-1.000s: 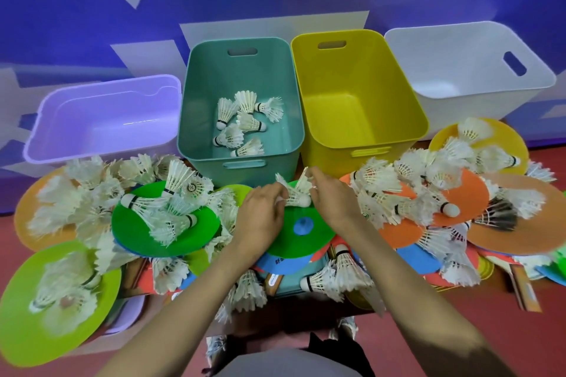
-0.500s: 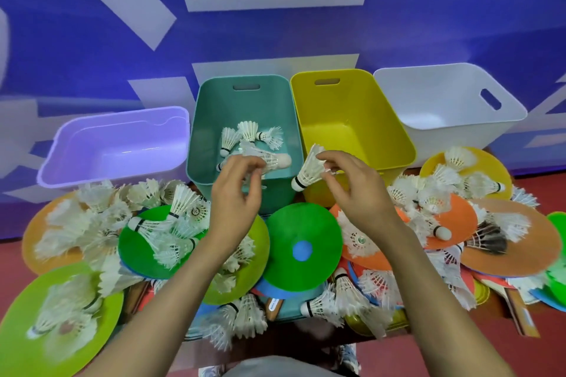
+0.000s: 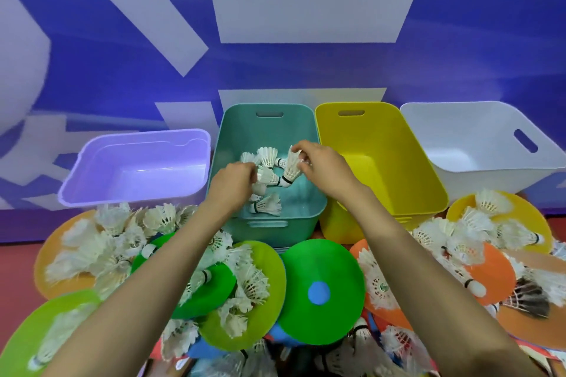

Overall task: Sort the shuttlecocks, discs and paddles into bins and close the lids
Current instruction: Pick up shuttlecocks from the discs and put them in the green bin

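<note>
My right hand pinches a shuttlecock by its feathers, cork down, over the teal bin near its right wall. My left hand curls over the pile there; whether it holds one I cannot tell. Flicked loose, mine could bounce into the yellow bin.

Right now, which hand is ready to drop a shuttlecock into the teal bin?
Probably the right hand: it pinches a shuttlecock by its feathers directly over the teal bin. The left hand is over that bin too, but whether it holds anything is hidden.
</note>
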